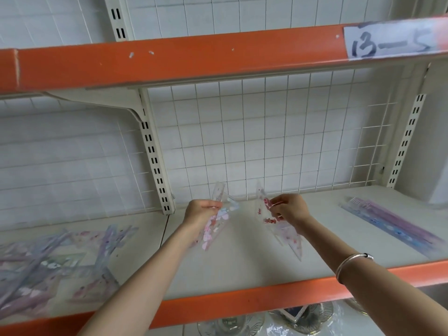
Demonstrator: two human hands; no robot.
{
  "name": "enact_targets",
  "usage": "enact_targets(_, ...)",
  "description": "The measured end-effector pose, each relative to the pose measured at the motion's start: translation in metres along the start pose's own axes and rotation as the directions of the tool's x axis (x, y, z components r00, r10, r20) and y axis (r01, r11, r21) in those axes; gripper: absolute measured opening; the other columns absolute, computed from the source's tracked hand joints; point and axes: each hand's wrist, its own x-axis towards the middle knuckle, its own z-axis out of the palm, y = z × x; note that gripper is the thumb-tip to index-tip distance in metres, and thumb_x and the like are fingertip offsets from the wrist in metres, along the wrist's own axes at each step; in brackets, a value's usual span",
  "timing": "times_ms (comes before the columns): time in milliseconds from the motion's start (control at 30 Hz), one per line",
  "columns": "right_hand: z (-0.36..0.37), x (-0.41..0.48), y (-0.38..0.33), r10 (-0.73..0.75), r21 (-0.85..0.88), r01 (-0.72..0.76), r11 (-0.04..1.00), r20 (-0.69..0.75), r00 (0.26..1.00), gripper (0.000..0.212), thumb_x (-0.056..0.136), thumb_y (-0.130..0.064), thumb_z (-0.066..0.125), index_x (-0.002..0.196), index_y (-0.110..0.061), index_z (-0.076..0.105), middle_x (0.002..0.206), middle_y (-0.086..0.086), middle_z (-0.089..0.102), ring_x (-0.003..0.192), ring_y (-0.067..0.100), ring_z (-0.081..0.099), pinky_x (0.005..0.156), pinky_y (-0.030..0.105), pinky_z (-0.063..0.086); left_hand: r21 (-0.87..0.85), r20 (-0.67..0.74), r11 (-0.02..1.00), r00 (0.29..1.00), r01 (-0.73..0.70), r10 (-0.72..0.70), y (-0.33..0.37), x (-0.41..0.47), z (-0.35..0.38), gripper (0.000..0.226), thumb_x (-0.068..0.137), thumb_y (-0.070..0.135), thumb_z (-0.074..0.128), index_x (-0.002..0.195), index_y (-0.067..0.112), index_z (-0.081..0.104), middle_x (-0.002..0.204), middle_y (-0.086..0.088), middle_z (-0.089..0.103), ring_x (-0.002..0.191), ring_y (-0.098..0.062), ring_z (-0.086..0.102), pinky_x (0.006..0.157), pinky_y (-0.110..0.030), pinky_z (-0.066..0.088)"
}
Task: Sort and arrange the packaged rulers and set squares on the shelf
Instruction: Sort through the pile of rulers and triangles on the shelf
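Observation:
My left hand [201,210] grips a clear packaged set square with pink print [215,226], held above the white shelf [242,267]. My right hand [289,208] pinches a second clear packaged set square with red print [266,214], whose long point slants down to the right. A loose heap of packaged rulers and set squares [55,263] lies on the shelf at the left. A neat row of purple and blue packaged rulers [392,226] lies on the shelf at the right.
The upper shelf's orange front rail [194,59] carries a paper label reading 13-5 [392,42]. A white wire grid backs the shelf, with a slotted upright [155,161] between bays. Glassware [303,318] stands below the lower orange rail.

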Motion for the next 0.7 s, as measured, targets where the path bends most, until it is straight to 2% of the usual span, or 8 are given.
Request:
enact_targets(133, -0.022, 0.006, 0.013, 0.087, -0.1, -0.092, 0.991, -0.059, 0.994, 0.028, 0.068, 0.015, 0.055, 0.083, -0.003, 0.071, 0.06, 0.009, 0.061, 0.048, 0.017, 0.05, 0.04, 0.015, 0.04, 0.016, 0.035, 1.0, 0.999, -0.024, 0.024, 0.002, 0.001, 0.006, 0.026, 0.084, -0.009, 0.057, 0.099, 0.006, 0.073, 0.091, -0.004, 0.067, 0.072, -0.008, 0.062, 0.053, -0.01, 0.05)
enact_targets(233, -0.031, 0.009, 0.026, 0.119, -0.177, -0.131, 0.976, -0.074, 0.99, 0.027, 0.071, 0.012, 0.058, 0.089, -0.003, 0.071, 0.062, 0.007, 0.06, 0.053, 0.018, 0.053, 0.045, 0.018, 0.043, 0.015, 0.079, 1.0, 0.997, -0.024, 0.022, 0.004, 0.0, 0.023, 0.025, 0.085, -0.009, 0.057, 0.101, 0.004, 0.072, 0.089, -0.003, 0.066, 0.07, -0.007, 0.061, 0.052, -0.01, 0.049)
enact_targets(300, -0.033, 0.01, 0.036, 0.089, -0.259, -0.11, 0.959, -0.091, 0.992, 0.015, 0.077, 0.0, 0.067, 0.091, -0.003, 0.071, 0.068, 0.005, 0.061, 0.067, 0.021, 0.055, 0.06, 0.022, 0.047, 0.002, 0.108, 1.0, 0.994, -0.022, 0.021, 0.005, 0.001, 0.035, 0.024, 0.085, -0.009, 0.058, 0.097, 0.007, 0.072, 0.091, -0.004, 0.066, 0.071, -0.01, 0.063, 0.058, -0.017, 0.055)
enact_targets(367, -0.033, 0.009, 0.043, 0.044, -0.333, -0.073, 0.94, -0.093, 0.995, 0.017, 0.081, -0.016, 0.071, 0.092, -0.003, 0.071, 0.08, 0.007, 0.065, 0.075, 0.019, 0.056, 0.071, 0.023, 0.046, -0.009, 0.13, 1.0, 0.991, -0.022, 0.023, 0.006, 0.001, 0.046, 0.025, 0.084, -0.009, 0.058, 0.094, 0.009, 0.072, 0.093, -0.004, 0.067, 0.071, -0.01, 0.064, 0.061, -0.021, 0.056)
enact_targets(433, -0.032, 0.008, 0.045, 0.028, -0.359, -0.06, 0.931, -0.095, 0.995, 0.018, 0.082, -0.019, 0.071, 0.093, -0.004, 0.071, 0.089, 0.009, 0.069, 0.077, 0.017, 0.056, 0.066, 0.021, 0.043, -0.002, 0.153, 0.999, 0.988, -0.034, 0.034, 0.009, 0.001, 0.054, 0.025, 0.084, -0.01, 0.058, 0.095, 0.008, 0.071, 0.092, -0.004, 0.067, 0.072, -0.009, 0.063, 0.056, -0.017, 0.055)
enact_targets(533, -0.033, 0.006, 0.047, 0.004, -0.453, -0.042, 0.89, -0.085, 0.996, 0.015, 0.079, -0.009, 0.069, 0.094, -0.005, 0.071, 0.096, 0.011, 0.067, 0.077, 0.017, 0.054, 0.054, 0.02, 0.039, -0.008, 0.166, 0.999, 0.985, -0.045, 0.045, 0.013, 0.001, 0.064, 0.026, 0.083, -0.011, 0.057, 0.096, 0.008, 0.069, 0.096, -0.005, 0.066, 0.073, -0.009, 0.062, 0.049, -0.014, 0.05)
enact_targets(633, -0.033, 0.005, 0.046, -0.058, -0.466, 0.004, 0.885, -0.101, 0.993, 0.016, 0.08, -0.011, 0.069, 0.095, -0.006, 0.07, 0.096, 0.01, 0.061, 0.08, 0.016, 0.051, 0.064, 0.021, 0.036, -0.01, 0.155, 0.999, 0.987, -0.042, 0.043, 0.015, 0.002, 0.072, 0.03, 0.082, -0.008, 0.06, 0.106, 0.01, 0.064, 0.094, -0.004, 0.065, 0.075, -0.012, 0.062, 0.048, -0.015, 0.048)
enact_targets(700, -0.031, 0.003, 0.039, -0.102, -0.378, 0.055, 0.924, -0.106, 0.989, 0.012, 0.084, -0.015, 0.065, 0.091, -0.007, 0.07, 0.086, 0.007, 0.064, 0.074, 0.017, 0.054, 0.061, 0.023, 0.038, 0.013, 0.158, 0.999, 0.987, -0.042, 0.039, 0.014, 0.004, 0.077, 0.041, 0.08, -0.005, 0.063, 0.114, 0.018, 0.06, 0.102, -0.01, 0.069, 0.081, -0.018, 0.065, 0.056, -0.02, 0.048)
